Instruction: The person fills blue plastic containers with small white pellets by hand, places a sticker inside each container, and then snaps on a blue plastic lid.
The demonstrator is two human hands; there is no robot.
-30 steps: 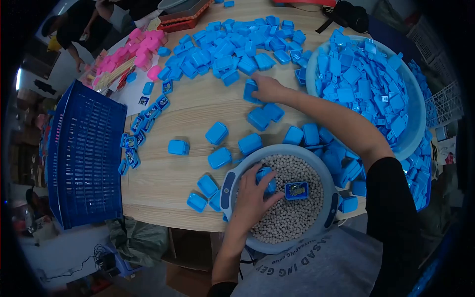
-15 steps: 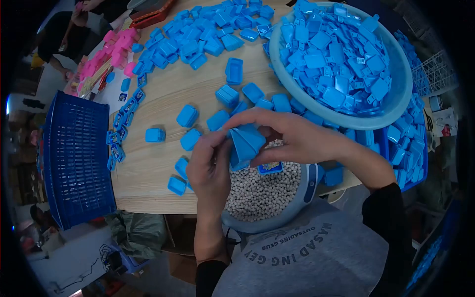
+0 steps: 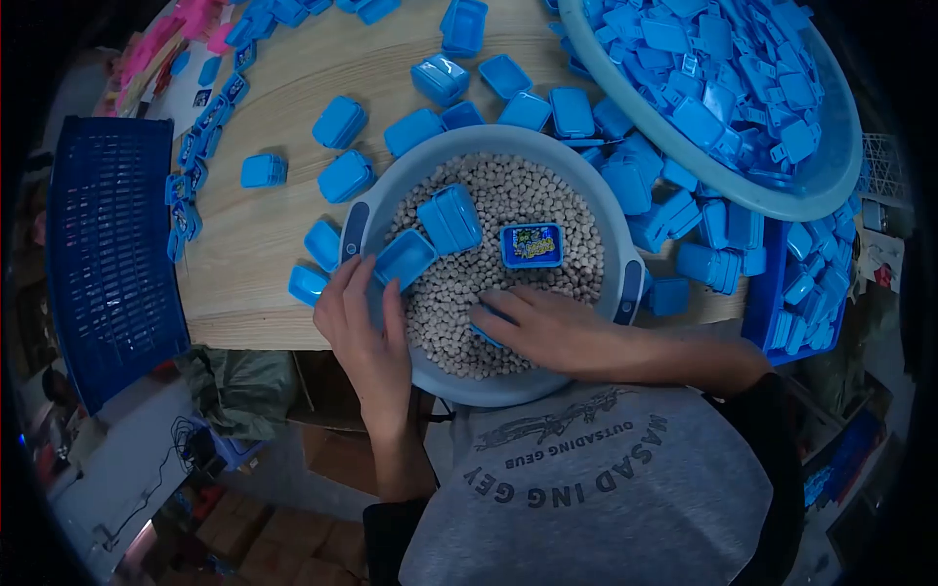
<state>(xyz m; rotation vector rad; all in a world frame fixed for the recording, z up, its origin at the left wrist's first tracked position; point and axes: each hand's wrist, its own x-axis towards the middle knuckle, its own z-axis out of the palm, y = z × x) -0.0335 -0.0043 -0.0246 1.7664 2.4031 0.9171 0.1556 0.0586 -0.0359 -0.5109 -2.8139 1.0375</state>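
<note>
Right hand (image 3: 537, 334) is lying palm-down in basin (image 3: 469, 391), fingers gripping blue box (image 3: 486, 338); left hand (image 3: 369, 347) is slanting beside open box (image 3: 405, 258), fingers parted

And here's the left hand (image 3: 366, 327), reaching forward off an upright forearm (image 3: 396, 454), back of the hand showing, fingers close together, thumb standing apart from them; over to the right hand (image 3: 532, 327), lower and nearer the body, knuckles up, fingers bent and pointing left, tips partly hidden, its forearm (image 3: 664, 356) running almost level from a bent elbow, the two hands well apart
</note>
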